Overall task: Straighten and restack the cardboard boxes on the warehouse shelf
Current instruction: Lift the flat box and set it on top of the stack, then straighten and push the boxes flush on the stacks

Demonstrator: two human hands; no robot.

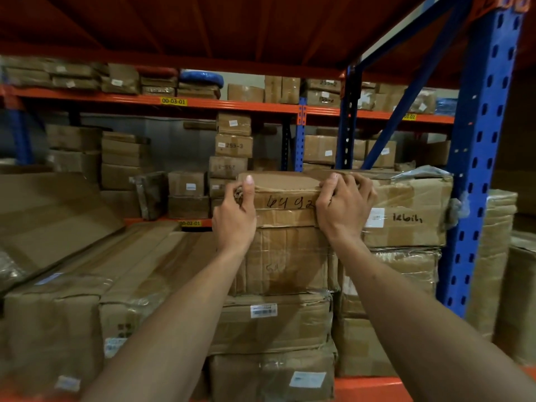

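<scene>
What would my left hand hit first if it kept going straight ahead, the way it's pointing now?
Likely nothing new: the left hand already grips the top box at its left corner. Sliding past that corner, it would probably meet the small boxes on the shelf behind, though depth is unclear.

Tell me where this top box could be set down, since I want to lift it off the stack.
Open room lies left: the tops of the long flat brown cartons beside the stack, under the orange beam above. Right is crowded: the taped box marked in black pen abuts the handwritten-numbered top box that the left hand and right hand grip, hard against the blue upright.
</scene>
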